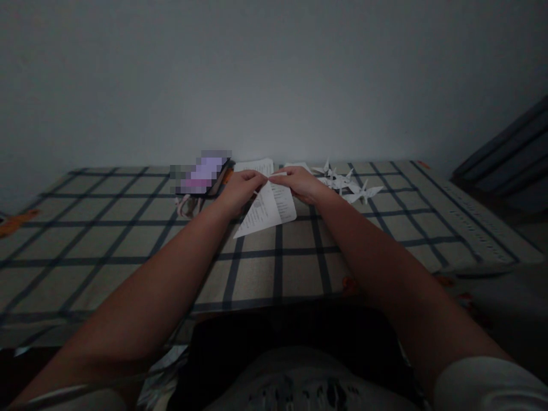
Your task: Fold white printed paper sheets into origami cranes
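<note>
A white printed sheet of paper [268, 210], folded to a slanted point, lies on the checked bedsheet [128, 240] in front of me. My left hand [242, 189] and my right hand [299, 184] both pinch its upper folded edge, fingertips almost meeting at the middle. The fingers of both hands are closed on the paper. Several small white folded paper cranes [346, 184] sit just right of my right hand.
A phone [202, 177] with a lit, blurred screen lies left of my left hand, with a pale cord beside it. More printed sheets [257, 166] lie behind the hands near the wall. A dark striped cloth [505, 165] rises at the far right.
</note>
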Demonstrator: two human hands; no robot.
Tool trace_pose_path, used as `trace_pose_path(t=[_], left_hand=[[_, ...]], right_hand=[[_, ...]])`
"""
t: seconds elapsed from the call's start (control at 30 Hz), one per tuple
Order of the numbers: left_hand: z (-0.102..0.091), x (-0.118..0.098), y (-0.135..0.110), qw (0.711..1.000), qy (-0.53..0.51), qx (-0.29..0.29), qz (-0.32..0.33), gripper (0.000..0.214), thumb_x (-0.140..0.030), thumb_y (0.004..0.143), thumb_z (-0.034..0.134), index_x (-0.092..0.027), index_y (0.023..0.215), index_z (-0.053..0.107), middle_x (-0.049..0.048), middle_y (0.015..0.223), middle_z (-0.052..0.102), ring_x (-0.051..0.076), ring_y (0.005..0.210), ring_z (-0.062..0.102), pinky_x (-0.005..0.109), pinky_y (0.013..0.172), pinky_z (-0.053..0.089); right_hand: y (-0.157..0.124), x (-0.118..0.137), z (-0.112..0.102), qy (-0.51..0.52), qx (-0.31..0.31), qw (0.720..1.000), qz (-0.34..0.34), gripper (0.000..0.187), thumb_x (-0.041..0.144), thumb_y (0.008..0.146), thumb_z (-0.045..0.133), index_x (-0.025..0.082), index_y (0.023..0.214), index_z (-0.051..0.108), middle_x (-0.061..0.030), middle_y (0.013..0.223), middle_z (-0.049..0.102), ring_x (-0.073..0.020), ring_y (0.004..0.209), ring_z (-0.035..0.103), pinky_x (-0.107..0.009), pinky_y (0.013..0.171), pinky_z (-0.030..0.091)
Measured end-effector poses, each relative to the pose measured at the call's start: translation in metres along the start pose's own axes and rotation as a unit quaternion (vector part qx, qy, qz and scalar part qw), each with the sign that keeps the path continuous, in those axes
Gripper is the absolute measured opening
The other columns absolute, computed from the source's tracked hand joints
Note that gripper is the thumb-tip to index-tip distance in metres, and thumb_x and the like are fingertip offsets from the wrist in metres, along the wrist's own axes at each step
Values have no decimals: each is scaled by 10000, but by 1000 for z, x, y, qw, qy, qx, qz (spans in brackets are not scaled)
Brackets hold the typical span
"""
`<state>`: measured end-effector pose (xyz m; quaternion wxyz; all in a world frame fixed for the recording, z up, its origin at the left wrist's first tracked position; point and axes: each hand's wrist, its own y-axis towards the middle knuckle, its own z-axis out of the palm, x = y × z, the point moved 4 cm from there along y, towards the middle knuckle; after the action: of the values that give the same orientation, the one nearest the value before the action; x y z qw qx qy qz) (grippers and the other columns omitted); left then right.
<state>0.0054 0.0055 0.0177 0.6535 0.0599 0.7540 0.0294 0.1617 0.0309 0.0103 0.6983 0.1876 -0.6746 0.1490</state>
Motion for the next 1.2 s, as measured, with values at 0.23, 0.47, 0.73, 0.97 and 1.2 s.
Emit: trace_pose_path(t=[0.23,0.47,0.73,0.97,1.2], left_hand=[[-2,3,3,1000,6,-3,25,115,-293,663,649,-179,652,634,-13,588,541,112,517,486,230,476,339],[-2,3,3,1000,-23,-10,3,178,-352,697,665,-177,721,645,16,650,603,131,541,534,240,486,366],[-2,1,1,998,-61,6,-16,179,-326,678,680,-167,747,637,8,626,605,133,502,541,237,456,365],[-3,2,1,999,-46,10,4,191,-342,689,703,-168,719,632,-20,555,547,101,433,479,218,421,313],[1,2,0,992,-118,19,-29,161,-284,657,705,-145,716,648,11,627,620,139,524,582,248,498,443]], right_hand=[[-7,18,0,-203,-58,972,-105,231,370,775,705,148,842,713,-53,828,719,-150,735,617,-289,699,481],[-8,23,3,-209,-85,962,-153,227,356,797,683,163,914,707,-61,966,729,-168,868,646,-305,802,497],[-1,4,3,-5,-25,998,-55,193,304,745,744,158,861,694,-51,884,741,-146,738,657,-286,708,536],[-1,3,2,-6,-8,998,-56,221,316,737,741,152,877,693,-51,874,737,-154,761,660,-279,702,525],[-6,20,1,-198,-83,963,-162,247,378,775,698,141,843,680,-41,867,707,-149,806,628,-276,740,490]])
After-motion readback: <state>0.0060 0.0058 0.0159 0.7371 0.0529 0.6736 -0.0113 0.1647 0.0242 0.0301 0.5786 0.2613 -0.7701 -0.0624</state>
